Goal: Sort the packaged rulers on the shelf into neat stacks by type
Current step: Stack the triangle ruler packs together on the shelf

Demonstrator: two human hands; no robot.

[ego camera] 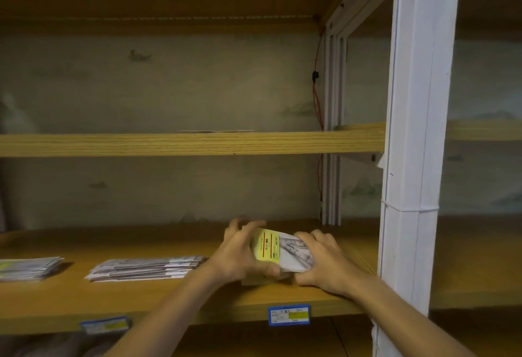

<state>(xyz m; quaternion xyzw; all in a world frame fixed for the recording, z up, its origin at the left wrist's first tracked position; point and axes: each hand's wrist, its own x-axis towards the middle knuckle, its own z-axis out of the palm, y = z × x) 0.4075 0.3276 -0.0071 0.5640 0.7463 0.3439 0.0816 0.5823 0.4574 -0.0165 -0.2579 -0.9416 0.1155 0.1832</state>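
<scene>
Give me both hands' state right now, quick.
Left hand: fingers gripping the bundle of packaged rulers.
Right hand: fingers curled round the same bundle.

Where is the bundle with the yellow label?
In the head view, right of centre on the lower wooden shelf, the yellow-labelled bundle of packaged rulers sits gripped between both hands.

The shelf (141, 294) is matt, grained wood. The packaged rulers (147, 267) look glossy, in plastic wrap with paper labels. The upright post (415, 130) is smooth, white-painted.

Both forearms reach forward, converging. Left hand (240, 252) and right hand (322, 260) face each other, fingers (303, 236) curled, gripping one bundle between them from opposite ends.
</scene>
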